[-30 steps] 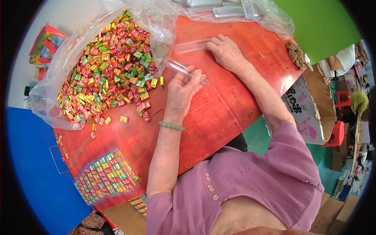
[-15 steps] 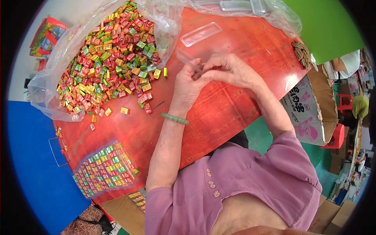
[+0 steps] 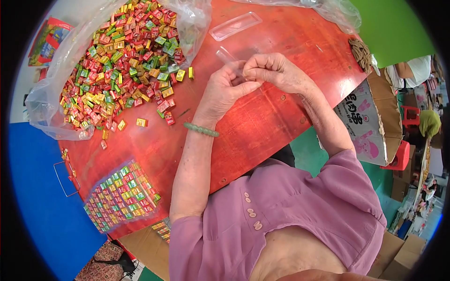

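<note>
Above the red table [image 3: 243,136] both my hands hold a narrow clear plastic case [image 3: 224,55], its far end sticking out past the fingers. My left hand [image 3: 225,84], with a green bead bracelet [image 3: 201,129] on the wrist, is closed around its side. My right hand [image 3: 272,71] pinches at its near end; the fingers hide what they grip there. Just beyond lies a clear rectangular plastic tray [image 3: 236,26]. To the left, a big heap of small red, yellow and green boxes [image 3: 122,61] spills out of an open clear bag [image 3: 49,110].
Neat rows of small boxes [image 3: 123,196] lie at the table's near left, beside a wire handle [image 3: 67,180]. A brown cloth [image 3: 360,56] sits at the right edge, with a cardboard carton [image 3: 363,122] beyond. Another clear bag [image 3: 335,14] lies at the far edge.
The whole view has shifted slightly, so table things sit a little higher and further left. My right hand's fingers have curled in closer to my left hand on the case.
</note>
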The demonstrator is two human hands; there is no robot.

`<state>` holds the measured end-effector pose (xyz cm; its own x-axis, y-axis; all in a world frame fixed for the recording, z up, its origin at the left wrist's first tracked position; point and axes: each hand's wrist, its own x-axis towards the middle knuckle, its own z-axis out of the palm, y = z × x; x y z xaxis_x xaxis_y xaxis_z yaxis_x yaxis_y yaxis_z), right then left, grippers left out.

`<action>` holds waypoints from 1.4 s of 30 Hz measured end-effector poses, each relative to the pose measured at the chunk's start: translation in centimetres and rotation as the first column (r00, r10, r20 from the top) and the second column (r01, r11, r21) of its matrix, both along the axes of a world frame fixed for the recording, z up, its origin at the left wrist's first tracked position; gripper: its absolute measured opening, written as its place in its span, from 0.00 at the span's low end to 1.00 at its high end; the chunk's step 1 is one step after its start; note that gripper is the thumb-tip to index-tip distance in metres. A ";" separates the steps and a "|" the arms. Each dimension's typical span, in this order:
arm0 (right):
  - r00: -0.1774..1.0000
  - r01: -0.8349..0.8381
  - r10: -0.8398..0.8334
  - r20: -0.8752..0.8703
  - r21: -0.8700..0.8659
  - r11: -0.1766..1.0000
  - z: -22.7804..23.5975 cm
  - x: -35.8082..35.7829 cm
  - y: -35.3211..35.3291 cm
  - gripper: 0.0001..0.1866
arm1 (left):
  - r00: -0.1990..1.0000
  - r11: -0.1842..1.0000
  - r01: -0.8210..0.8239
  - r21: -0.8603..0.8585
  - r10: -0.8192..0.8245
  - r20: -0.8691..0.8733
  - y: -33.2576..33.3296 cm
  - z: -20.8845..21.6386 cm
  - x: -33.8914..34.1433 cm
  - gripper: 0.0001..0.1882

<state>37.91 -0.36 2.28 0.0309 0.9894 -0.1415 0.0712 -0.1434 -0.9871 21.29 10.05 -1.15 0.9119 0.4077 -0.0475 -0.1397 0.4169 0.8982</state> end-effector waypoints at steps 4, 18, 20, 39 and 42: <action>0.973 0.018 -0.058 0.225 0.175 0.984 -0.2 -1.0 -0.6 0.06 | 1.000 1.000 0.007 0.003 -0.007 0.019 0.0 0.2 -0.2 0.25; 0.875 0.056 -0.158 0.457 0.229 0.972 1.8 -0.9 -0.4 0.04 | 0.989 0.985 -0.147 -0.094 0.148 0.009 0.4 -0.4 -0.2 0.16; 0.535 0.031 -0.313 0.784 0.353 0.935 2.6 0.1 0.0 0.04 | 0.985 0.978 -0.167 -0.123 0.171 0.018 0.5 -0.3 -0.2 0.14; 0.155 -0.299 -0.250 0.956 0.287 0.910 -2.0 7.0 7.1 0.09 | 0.953 0.930 -0.301 -0.211 0.299 -0.039 0.2 0.2 0.0 0.11; 0.125 -0.262 -0.314 0.941 0.337 0.904 -2.4 7.8 7.6 0.08 | 0.967 0.925 -0.244 -0.293 0.255 0.000 0.4 -0.1 -0.1 0.13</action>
<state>45.70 7.21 -0.08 -0.1201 0.9259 0.3582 0.9910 0.1330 -0.0116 21.21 10.49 -1.23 0.7860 0.5958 -0.1650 -0.3035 0.6044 0.7366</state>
